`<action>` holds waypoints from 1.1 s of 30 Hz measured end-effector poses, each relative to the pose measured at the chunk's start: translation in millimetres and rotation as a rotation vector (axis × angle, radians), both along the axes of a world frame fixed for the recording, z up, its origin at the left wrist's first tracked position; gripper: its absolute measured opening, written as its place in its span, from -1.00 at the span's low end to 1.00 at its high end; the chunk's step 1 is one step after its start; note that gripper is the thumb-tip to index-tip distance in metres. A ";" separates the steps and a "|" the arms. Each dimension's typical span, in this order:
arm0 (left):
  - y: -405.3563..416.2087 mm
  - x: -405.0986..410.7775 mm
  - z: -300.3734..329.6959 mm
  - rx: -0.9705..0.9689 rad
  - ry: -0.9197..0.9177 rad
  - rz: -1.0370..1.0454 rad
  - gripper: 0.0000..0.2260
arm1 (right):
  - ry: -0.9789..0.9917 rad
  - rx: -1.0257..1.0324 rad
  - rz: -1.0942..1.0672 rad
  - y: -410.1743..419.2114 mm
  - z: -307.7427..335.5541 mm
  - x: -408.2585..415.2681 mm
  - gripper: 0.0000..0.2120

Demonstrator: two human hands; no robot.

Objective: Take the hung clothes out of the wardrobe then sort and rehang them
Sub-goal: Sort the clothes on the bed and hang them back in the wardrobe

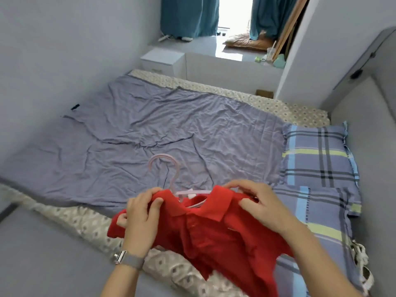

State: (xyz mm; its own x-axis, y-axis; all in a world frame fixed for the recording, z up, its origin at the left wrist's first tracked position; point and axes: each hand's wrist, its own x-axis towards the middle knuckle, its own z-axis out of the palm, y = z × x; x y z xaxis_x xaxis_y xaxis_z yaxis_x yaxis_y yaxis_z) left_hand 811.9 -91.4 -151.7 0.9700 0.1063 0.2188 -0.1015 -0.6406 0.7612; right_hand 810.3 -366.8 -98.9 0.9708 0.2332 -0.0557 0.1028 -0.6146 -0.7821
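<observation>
A small red polo shirt (205,230) hangs on a pale pink plastic hanger (171,179), held up between both hands over the near edge of a bed. The left hand (141,217) grips the shirt's shoulder on the left side, fingers curled over the top of the fabric and thumb tucked under a bunched sleeve. The right hand (263,204) pinches the other shoulder, fingertips pressing the cloth just beside the collar while the thumb sits lower on the front. The shirt lies between the two hands, its collar and buttoned placket facing up, its body draping down toward the person. The hanger's hook rises above the collar, pointing away from the person, and its bar shows in the neck opening. A watch with a grey band (128,259) sits on the left wrist.

Beneath the shirt, a crumpled lavender blanket (160,125) covers most of the bed, over a patterned sheet (85,221) that shows along the near edge. Two plaid pillows (317,155) lie at the right, the nearer one partly under the shirt. Farther off stand a white nightstand (162,61) and teal curtains (188,16).
</observation>
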 end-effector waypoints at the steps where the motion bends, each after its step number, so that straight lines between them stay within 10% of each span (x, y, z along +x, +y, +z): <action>1: 30.4 -8.6 12.2 0.010 -0.016 0.068 -0.64 | -0.023 0.004 0.071 29.9 10.1 2.3 -0.60; 19: 340.4 -325.9 108.4 0.134 -0.017 1.102 -0.88 | -0.390 -0.055 1.270 533.7 52.4 -117.7 -0.57; 33: 369.7 -421.9 135.7 0.165 -0.327 1.670 -0.76 | -0.542 0.179 1.474 674.7 89.3 -178.4 -0.71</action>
